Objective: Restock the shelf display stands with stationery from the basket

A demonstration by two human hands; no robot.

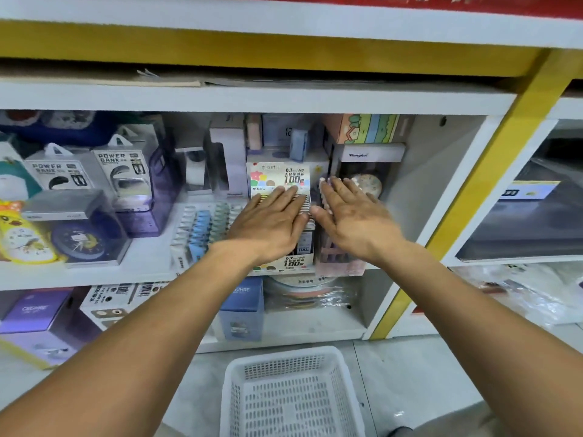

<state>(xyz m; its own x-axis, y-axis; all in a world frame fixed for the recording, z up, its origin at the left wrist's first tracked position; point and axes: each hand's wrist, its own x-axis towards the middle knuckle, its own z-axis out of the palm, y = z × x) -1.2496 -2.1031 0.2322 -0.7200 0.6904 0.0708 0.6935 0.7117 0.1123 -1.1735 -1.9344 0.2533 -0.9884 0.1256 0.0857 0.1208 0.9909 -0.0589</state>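
Your left hand and right hand lie flat, fingers straight, side by side on the lead display box; white basket below it.

1. At the left of the middle shelf we see two power bank boxes side by side.
2. Below them a round blue alarm clock sits in a clear box, beside a yellow duck-faced clock.
3. At the back right, a Henghui box holds a small round clock.
4. On the lower shelf stand a purple box and a blue box.
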